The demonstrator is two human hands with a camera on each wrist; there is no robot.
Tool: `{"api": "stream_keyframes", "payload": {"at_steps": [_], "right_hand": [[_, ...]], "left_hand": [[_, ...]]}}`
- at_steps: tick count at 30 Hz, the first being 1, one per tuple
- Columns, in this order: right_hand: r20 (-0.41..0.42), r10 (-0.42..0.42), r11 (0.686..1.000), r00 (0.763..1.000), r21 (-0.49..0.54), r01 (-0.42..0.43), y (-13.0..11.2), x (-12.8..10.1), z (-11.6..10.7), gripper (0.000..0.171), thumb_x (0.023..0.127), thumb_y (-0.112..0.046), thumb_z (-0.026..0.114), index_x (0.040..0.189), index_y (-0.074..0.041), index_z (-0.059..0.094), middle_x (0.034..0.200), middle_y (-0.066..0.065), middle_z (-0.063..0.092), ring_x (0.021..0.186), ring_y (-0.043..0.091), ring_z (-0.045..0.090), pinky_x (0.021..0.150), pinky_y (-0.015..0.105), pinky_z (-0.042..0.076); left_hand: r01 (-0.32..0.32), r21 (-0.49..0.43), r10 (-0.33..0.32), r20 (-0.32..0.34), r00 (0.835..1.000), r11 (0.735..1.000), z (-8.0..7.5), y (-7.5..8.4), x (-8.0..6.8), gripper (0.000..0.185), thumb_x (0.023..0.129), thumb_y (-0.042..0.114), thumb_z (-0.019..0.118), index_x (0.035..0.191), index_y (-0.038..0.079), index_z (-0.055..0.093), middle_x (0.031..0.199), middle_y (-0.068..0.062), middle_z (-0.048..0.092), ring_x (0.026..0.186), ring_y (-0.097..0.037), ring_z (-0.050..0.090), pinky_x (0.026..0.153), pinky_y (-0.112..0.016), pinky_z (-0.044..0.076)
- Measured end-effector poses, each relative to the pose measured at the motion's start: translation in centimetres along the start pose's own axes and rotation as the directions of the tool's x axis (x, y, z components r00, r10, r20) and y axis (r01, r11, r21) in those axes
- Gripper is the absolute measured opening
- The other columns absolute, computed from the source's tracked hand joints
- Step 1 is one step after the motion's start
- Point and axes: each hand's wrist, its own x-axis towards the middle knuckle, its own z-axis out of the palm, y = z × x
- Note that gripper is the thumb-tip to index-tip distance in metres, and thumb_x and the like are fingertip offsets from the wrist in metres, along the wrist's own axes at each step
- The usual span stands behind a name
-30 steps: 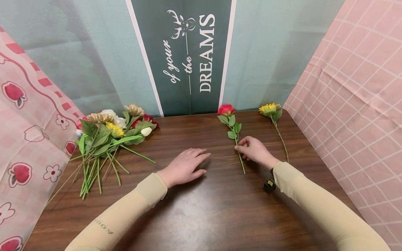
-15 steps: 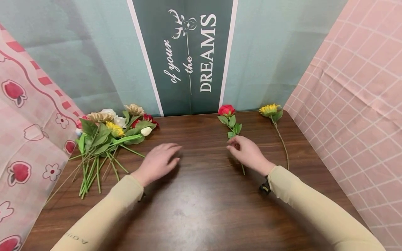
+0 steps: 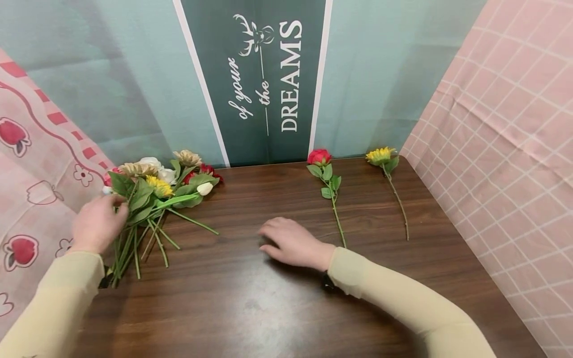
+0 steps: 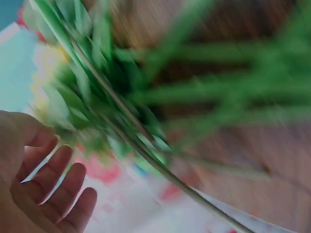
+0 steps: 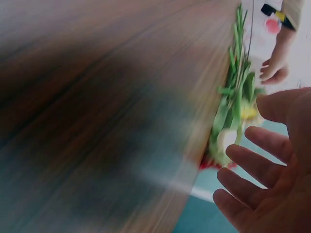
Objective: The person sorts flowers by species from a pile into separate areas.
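Note:
My left hand point(image 3: 97, 223) is over the left side of a pile of artificial flowers point(image 3: 147, 199), close to the leaves and stems. In the left wrist view its fingers point(image 4: 73, 187) are apart and loosely bent beside the blurred stems point(image 4: 209, 92), with nothing between them. The pile has beige, white, red and yellow blooms and a white tulip point(image 3: 205, 189). Over the middle of the table my right hand point(image 3: 291, 241) hangs relaxed, holding nothing. To its right a red rose point(image 3: 320, 157) lies with its green stem pointing toward me.
A yellow sunflower point(image 3: 379, 155) lies at the right, roughly parallel to the rose. The brown wooden table point(image 3: 215, 308) is bounded by a teal backdrop point(image 3: 371, 89), a pink grid cloth point(image 3: 501, 149) at right and a strawberry-print cloth point(image 3: 40, 164) at left.
My left hand has swept left from mid-table to the flower pile. My right hand has let go of the rose stem and moved left, while the rose stays lying there.

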Motion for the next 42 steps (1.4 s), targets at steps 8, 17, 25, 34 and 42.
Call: {"api": "stream_keyframes", "payload": {"at_steps": [8,17,25,34,42], "right_hand": [[0.122,-0.114,0.986,0.986,-0.106,0.127,-5.2,5.7,1.2,0.058,0.105,-0.048,0.053,0.154,-0.017,0.047,0.157,0.004,0.046,0.148,0.027,0.034,0.123,0.04,0.023],[0.123,-0.143,0.979,0.982,-0.126,0.158,-7.4,7.2,1.5,0.055,0.104,-0.048,0.054,0.152,-0.021,0.05,0.153,0.0,0.05,0.147,0.025,0.035,0.122,0.038,0.023],[0.118,-0.112,0.986,0.987,-0.114,0.125,-6.4,6.4,2.1,0.052,0.104,-0.048,0.054,0.148,-0.021,0.054,0.151,-0.001,0.052,0.146,0.024,0.037,0.122,0.039,0.025],[0.115,-0.119,0.984,0.986,-0.116,0.132,-5.9,6.1,2.1,0.05,0.104,-0.047,0.055,0.147,-0.02,0.056,0.149,0.0,0.054,0.145,0.024,0.039,0.121,0.039,0.028],[0.097,-0.099,0.991,0.99,-0.086,0.107,-4.7,5.4,1.4,0.049,0.104,-0.045,0.057,0.145,-0.018,0.058,0.149,0.002,0.054,0.144,0.026,0.04,0.121,0.04,0.028]], "left_hand": [[0.116,0.007,-0.115,0.151,0.982,0.993,-0.7,-4.2,-0.4,0.042,0.102,0.032,0.053,0.116,-0.006,0.067,0.113,-0.035,0.064,0.086,-0.051,0.063,0.057,-0.054,0.044],[0.105,-0.051,-0.092,0.21,0.973,0.993,0.3,-4.1,0.4,0.043,0.103,0.031,0.054,0.114,-0.008,0.068,0.11,-0.034,0.066,0.089,-0.051,0.064,0.067,-0.06,0.049],[0.095,-0.056,-0.083,0.189,0.979,0.994,0.6,-3.7,0.4,0.04,0.104,0.027,0.052,0.116,-0.008,0.068,0.113,-0.036,0.064,0.091,-0.052,0.062,0.07,-0.062,0.048],[0.071,-0.005,-0.071,0.029,0.997,0.997,-0.9,-3.7,1.0,0.03,0.104,0.02,0.054,0.114,-0.006,0.067,0.107,-0.036,0.064,0.08,-0.049,0.061,0.061,-0.061,0.044],[0.013,-0.089,-0.006,0.077,0.997,0.996,-2.4,0.0,1.8,0.038,0.106,0.026,0.052,0.12,-0.007,0.066,0.111,-0.034,0.065,0.089,-0.046,0.062,0.07,-0.06,0.045]]}}
